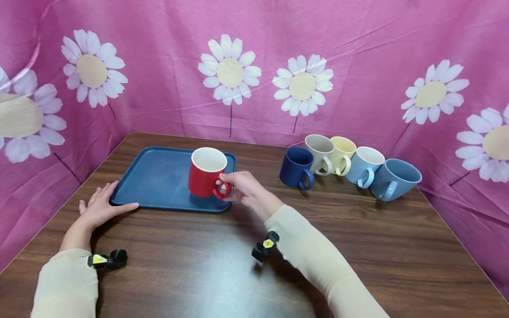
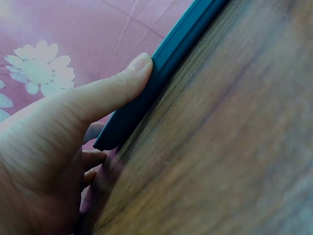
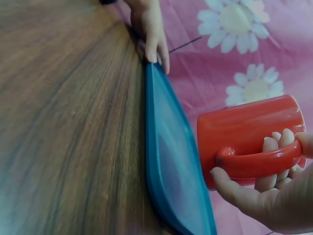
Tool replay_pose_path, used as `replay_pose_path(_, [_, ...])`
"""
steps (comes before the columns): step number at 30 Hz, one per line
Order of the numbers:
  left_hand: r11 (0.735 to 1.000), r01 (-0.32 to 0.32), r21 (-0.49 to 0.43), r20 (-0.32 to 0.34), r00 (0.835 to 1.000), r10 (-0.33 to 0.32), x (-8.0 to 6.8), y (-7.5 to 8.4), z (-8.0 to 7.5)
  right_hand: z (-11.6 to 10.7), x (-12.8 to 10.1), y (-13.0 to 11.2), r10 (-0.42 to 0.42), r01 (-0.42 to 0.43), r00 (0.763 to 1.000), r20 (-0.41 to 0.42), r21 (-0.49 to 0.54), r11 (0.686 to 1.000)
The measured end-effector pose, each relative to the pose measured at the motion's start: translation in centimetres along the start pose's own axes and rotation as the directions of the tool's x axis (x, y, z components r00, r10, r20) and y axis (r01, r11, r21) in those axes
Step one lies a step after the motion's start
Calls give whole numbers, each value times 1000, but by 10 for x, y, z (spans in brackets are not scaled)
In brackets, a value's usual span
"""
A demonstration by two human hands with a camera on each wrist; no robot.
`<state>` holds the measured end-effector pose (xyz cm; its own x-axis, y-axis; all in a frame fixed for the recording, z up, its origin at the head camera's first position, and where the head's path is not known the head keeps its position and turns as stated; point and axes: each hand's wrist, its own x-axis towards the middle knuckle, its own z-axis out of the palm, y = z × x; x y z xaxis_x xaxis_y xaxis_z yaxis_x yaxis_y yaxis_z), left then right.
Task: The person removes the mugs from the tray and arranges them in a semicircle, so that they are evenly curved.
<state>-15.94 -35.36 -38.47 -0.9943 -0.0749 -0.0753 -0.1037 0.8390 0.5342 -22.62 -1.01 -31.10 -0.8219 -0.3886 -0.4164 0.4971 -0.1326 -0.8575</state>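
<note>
My right hand point(image 1: 244, 190) grips the handle of a red mug point(image 1: 203, 179) with a white inside. The mug is upright, close over the right part of a blue rectangular tray point(image 1: 159, 176). In the right wrist view, the red mug point(image 3: 249, 129) shows its handle with fingers curled through it and the thumb lower down. At the tray's near left corner is my left hand point(image 1: 99, 205), fingers spread and fairly straight. Its thumb touches the near edge of the tray point(image 2: 168, 58) in the left wrist view, the other fingers partly hidden behind the corner.
Right of the tray stand a dark blue mug point(image 1: 293, 168), a grey mug point(image 1: 318, 148), a cream mug point(image 1: 342, 150), a light blue mug point(image 1: 362, 165) and a wider grey-blue cup point(image 1: 399, 181). A pink flowered cloth point(image 1: 167, 88) hangs behind the wooden table point(image 1: 179, 256).
</note>
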Motion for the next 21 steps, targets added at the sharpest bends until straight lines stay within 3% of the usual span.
replay_pose_path(8, [1000,-15,-6,-11,1000,15,0,-3,2,-30,-39,1,-66,66,998,-20,2,998])
replay_pose_path(21, [1000,-19,9,-5,1000,19,2,-4,3,-71,-83,11,-124,125,990,63,-12,992])
